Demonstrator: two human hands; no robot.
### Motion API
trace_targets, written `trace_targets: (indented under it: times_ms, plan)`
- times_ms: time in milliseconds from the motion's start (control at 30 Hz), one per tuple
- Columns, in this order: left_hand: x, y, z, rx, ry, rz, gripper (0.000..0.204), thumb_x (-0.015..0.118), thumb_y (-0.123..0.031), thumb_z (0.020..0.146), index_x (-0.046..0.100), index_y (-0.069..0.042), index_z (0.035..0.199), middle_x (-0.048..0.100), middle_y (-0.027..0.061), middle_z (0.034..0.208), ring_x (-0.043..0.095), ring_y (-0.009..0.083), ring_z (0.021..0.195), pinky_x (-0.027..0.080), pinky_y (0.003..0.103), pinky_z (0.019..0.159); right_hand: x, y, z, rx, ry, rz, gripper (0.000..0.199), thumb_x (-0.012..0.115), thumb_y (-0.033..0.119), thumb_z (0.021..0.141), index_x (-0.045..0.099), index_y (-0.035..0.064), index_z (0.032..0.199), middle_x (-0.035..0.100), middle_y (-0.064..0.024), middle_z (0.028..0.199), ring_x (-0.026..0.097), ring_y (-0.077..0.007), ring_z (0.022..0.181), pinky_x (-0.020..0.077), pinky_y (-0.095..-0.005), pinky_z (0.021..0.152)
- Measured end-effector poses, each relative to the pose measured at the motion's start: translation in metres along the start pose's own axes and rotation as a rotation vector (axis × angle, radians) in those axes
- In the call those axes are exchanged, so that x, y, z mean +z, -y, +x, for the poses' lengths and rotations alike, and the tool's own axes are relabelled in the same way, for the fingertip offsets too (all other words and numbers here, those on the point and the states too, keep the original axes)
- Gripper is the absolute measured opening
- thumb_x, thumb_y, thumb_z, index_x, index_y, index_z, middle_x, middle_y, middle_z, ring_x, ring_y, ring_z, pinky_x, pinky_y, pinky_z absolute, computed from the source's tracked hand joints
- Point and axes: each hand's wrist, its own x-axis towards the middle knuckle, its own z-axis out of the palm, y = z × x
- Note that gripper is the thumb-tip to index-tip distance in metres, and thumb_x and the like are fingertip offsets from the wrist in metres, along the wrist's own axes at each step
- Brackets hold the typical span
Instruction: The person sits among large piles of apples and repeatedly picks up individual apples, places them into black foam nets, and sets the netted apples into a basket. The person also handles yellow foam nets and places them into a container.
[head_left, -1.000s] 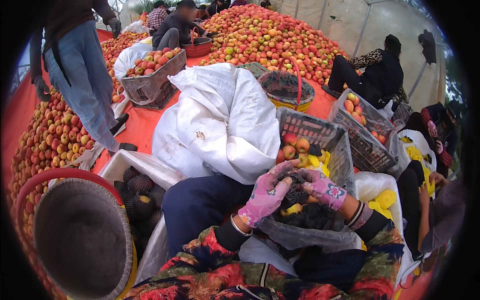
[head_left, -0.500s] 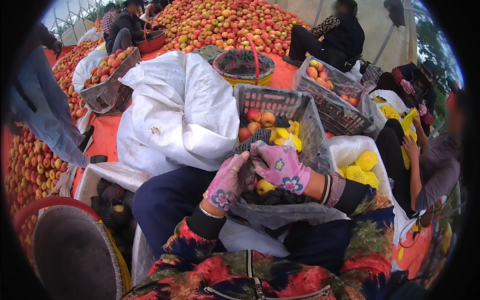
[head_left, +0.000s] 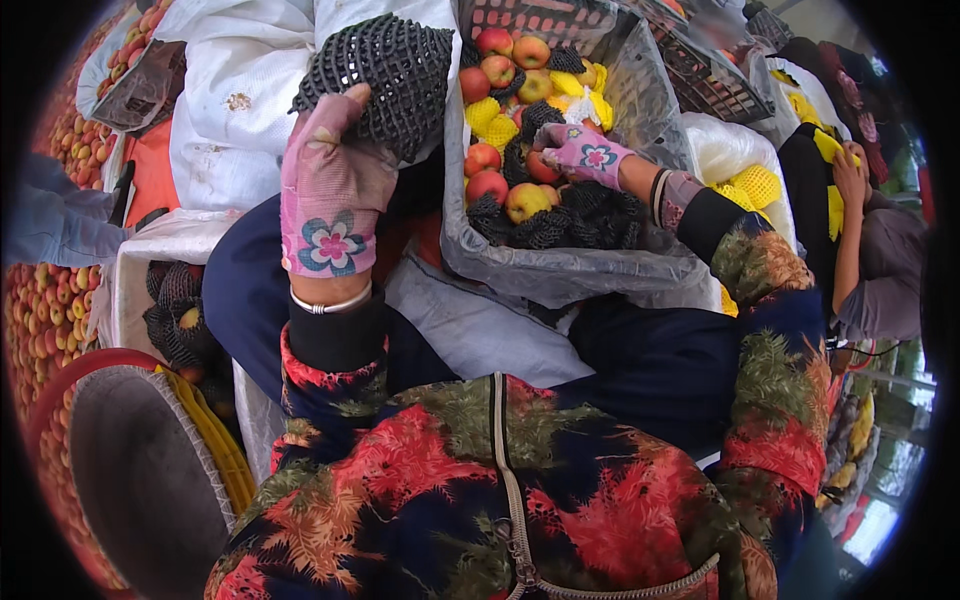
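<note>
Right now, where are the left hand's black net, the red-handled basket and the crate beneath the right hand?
Black net (head_left: pixel 395 85): head view, mesh middle.
Red-handled basket (head_left: pixel 140 470): head view, inner wall.
Crate (head_left: pixel 572 273): head view, plastic-lined near rim.

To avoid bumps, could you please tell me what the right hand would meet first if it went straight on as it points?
The right hand would probably meet the black netting just to its left in the crate, though depth is unclear and they may already touch.

The netting (head_left: pixel 385 85) is black, the gloves (head_left: pixel 335 190) floral pink.
</note>
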Motion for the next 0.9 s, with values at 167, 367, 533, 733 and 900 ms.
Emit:
trace_targets:
  times_ms: [167, 367, 533, 733, 900]
  plan:
    - [0.007, 0.005, -0.008, -0.105, 0.37, -0.178, 0.033, 0.05, -0.021, 0.092, 0.052, 0.004, 0.115, 0.059, 0.0112, 0.112, 0.057, 0.0243, 0.104, 0.047, 0.038, 0.092, 0.057, -0.004, 0.005, -0.143, 0.122, -0.5, 0.052, 0.06, 0.03, 0.078, 0.049, 0.0013, 0.12, 0.057, -0.0187, 0.111, 0.055, -0.0306, 0.105, 0.0452, -0.0392, 0.086]
    - [0.006, 0.017, -0.024, 0.193, 0.081, 0.669, 0.027, 0.052, -0.03, 0.093, 0.053, -0.006, 0.08, 0.04, -0.0032, 0.061, 0.036, 0.0107, 0.048, 0.033, 0.023, 0.051, 0.079, -0.029, 0.02, -0.033, 0.072, -0.435, 0.054, 0.06, 0.045, 0.076, 0.054, 0.0054, 0.113, 0.062, -0.0216, 0.1, 0.06, -0.0342, 0.097, 0.0474, -0.0406, 0.082]
    - [0.022, 0.005, -0.021, 0.102, 0.603, 0.611, 0.062, 0.064, -0.02, 0.082, 0.037, 0.001, 0.134, 0.044, 0.0143, 0.134, 0.039, 0.0224, 0.126, 0.027, 0.033, 0.106, 0.022, -0.002, -0.003, 0.048, -0.108, 0.069, 0.049, 0.06, 0.036, 0.081, 0.053, -0.0015, 0.112, 0.06, -0.0196, 0.105, 0.06, -0.0303, 0.098, 0.0477, -0.0362, 0.083]
    - [0.027, 0.034, -0.034, 0.362, 0.735, 0.938, 0.079, 0.072, -0.016, 0.074, 0.029, -0.001, 0.139, 0.035, 0.0139, 0.14, 0.033, 0.023, 0.13, 0.025, 0.033, 0.107, -0.039, 0.066, -0.057, -0.152, -0.051, 0.69, 0.05, 0.057, 0.03, 0.086, 0.043, 0.0003, 0.124, 0.054, -0.0134, 0.112, 0.057, -0.0212, 0.099, 0.0469, -0.0314, 0.086]
    - [0.029, 0.044, -0.044, 0.355, 0.74, 0.794, 0.07, 0.072, -0.016, 0.074, 0.037, -0.001, 0.133, 0.045, 0.0117, 0.13, 0.044, 0.02, 0.118, 0.034, 0.032, 0.1, -0.027, 0.122, -0.092, -0.249, -0.169, 0.451, 0.058, 0.055, 0.031, 0.088, 0.037, -0.0042, 0.13, 0.049, -0.0164, 0.123, 0.048, -0.0232, 0.115, 0.0388, -0.0331, 0.097]
